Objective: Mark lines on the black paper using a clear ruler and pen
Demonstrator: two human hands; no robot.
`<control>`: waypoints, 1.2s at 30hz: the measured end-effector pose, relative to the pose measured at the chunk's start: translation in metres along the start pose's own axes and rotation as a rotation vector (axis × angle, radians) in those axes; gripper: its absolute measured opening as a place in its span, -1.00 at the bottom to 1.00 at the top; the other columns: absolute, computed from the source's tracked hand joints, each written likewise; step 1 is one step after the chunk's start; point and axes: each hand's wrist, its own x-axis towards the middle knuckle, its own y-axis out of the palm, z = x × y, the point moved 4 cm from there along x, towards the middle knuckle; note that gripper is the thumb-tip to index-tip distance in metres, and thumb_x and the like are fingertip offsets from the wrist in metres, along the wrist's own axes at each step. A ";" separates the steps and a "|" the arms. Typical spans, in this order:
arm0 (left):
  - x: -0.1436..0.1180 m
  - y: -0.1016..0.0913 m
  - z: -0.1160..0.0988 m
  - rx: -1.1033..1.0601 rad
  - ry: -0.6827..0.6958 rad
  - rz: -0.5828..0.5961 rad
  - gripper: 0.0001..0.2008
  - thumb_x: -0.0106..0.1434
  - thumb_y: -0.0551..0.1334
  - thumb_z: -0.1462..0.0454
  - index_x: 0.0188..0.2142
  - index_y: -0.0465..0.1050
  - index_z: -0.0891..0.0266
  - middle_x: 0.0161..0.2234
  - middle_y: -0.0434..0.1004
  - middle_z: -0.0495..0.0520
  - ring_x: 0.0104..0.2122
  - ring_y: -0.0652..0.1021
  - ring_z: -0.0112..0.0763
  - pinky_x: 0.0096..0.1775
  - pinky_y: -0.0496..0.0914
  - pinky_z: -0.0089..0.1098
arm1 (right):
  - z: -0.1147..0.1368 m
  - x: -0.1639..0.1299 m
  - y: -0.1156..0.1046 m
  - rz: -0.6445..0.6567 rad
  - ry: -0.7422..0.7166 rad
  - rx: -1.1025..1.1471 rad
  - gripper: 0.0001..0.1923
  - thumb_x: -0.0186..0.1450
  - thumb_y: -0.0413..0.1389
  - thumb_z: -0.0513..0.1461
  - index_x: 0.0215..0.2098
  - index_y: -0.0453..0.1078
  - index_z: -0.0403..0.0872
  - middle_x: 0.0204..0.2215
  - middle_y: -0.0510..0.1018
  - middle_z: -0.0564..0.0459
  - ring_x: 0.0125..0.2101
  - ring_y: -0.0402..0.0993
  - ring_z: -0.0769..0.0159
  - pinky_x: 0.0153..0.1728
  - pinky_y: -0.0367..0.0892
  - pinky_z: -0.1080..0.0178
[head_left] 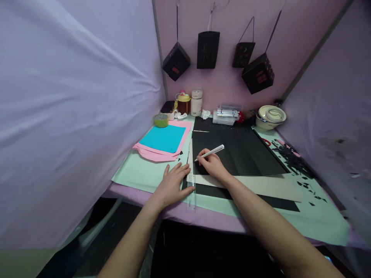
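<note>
My right hand (pixel 211 163) grips a white pen (pixel 213 150), its tip down at the left edge of a large black sheet (pixel 243 154). Fingers spread, my left hand (pixel 176 183) lies on a clear ruler (pixel 191 199), thumb across it. The ruler sticks out past the near table edge. Under the black sheet, a pale board strip (pixel 266 187) shows along its near and left sides. Another black strip (pixel 278 203) lies nearer to me, partly covered by the board. My right forearm crosses over both.
Blue sheet (pixel 164 138) and pink sheets (pixel 150 154) lie left, with a tape roll (pixel 161 121). Markers (pixel 228 113), a white bottle (pixel 196 104) and a bowl (pixel 268 121) stand behind. Black scraps (pixel 292 158) cover the right side. Black paper lanterns (pixel 208 50) hang above.
</note>
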 end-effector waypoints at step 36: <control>0.001 0.001 0.001 -0.005 -0.013 -0.011 -0.41 0.20 0.21 -0.02 0.18 0.21 0.08 0.25 0.19 0.08 0.27 0.12 -0.06 0.24 -0.18 0.13 | 0.000 0.000 0.000 0.003 0.006 0.005 -0.89 0.24 0.02 -0.18 -0.42 0.30 -0.01 -0.59 0.46 0.19 -0.50 0.38 0.36 -0.37 0.21 0.30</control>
